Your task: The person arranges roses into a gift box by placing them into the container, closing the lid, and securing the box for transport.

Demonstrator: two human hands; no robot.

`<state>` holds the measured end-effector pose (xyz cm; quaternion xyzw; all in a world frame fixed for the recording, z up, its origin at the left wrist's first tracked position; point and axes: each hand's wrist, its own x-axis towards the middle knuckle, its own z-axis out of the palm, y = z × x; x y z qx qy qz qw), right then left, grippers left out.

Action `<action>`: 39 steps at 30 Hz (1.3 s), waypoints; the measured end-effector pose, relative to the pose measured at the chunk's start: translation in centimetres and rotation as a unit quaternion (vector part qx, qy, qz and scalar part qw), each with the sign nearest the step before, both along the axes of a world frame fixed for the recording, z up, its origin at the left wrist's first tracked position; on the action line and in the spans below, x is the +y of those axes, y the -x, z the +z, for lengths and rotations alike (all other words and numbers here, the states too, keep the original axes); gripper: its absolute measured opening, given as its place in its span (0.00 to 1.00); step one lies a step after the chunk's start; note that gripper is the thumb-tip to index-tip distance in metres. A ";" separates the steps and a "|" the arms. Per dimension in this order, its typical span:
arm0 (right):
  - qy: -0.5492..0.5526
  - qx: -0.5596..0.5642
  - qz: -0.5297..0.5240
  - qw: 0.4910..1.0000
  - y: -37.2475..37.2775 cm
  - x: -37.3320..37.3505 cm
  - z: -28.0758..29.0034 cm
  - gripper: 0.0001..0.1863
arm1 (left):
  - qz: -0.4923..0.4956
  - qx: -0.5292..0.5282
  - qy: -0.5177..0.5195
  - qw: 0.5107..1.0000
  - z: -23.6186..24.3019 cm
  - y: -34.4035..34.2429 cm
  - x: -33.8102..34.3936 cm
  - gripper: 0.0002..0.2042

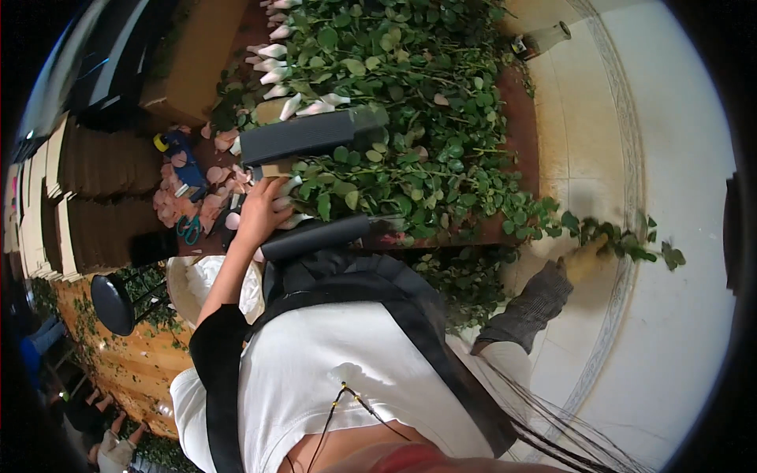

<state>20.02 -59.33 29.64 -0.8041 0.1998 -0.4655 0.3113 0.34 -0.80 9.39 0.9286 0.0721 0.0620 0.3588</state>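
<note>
Pale-pink roses in whitish sleeves lie in rows on a dark red table, their leafy stems (410, 94) pointing right. My left hand (264, 211) curls its fingers over the rose heads (290, 186) at the near edge, between two dark ridged blocks, the far one (300, 135) and the near one (315, 237). Off the table's right end, my right hand (587, 260), in a yellowish glove and grey knitted sleeve, is closed at a leafy rose stem (637, 246). That hand is slightly blurred, and its fingertips are partly hidden by leaves.
Loose pink petals (169, 197), a blue tape dispenser (188, 162) and teal-handled scissors (189, 229) lie at left beside stacked cardboard (106, 162). Below are a black stool (113, 305) and a lined bin (183, 292). A glass bottle (544, 39) lies far right. Other people are at lower left.
</note>
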 end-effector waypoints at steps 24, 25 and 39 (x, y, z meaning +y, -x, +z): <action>0.518 0.127 0.469 0.704 -19.0 35.9 -13.0 0.21 | 0.008 0.040 -0.005 0.999 0.6 0.4 0.4 0.31; 0.559 0.174 0.434 0.685 -20.7 37.0 -15.4 0.20 | 0.005 0.038 0.002 0.999 0.6 0.1 0.4 0.31; 0.256 0.231 0.687 0.639 -11.8 27.3 -6.0 0.30 | 0.023 0.011 0.018 1.000 0.1 0.4 -0.1 0.31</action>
